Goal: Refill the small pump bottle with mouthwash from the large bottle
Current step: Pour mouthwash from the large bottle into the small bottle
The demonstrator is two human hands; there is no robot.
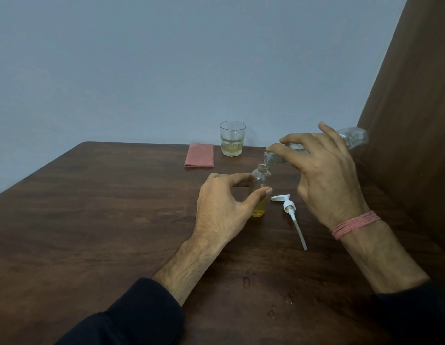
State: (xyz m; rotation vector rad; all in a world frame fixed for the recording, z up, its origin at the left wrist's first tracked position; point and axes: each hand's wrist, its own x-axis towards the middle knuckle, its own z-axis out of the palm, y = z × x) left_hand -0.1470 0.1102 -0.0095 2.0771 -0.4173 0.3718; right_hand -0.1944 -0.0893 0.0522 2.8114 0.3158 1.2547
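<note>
Head view: small bottle stands upright and uncapped near the middle of the worktop, yellow liquid filling its lower part. Left hand pinches it at mid-height between thumb and fingers. Large bottle, clear, is tipped nearly level, mouth just above the small bottle's neck; right hand grips it around the body. Pump, white, lies flat just right of the small bottle. Glass with some yellow liquid and a folded pink cloth sit near the far edge. Droplets mark the near surface.
</note>
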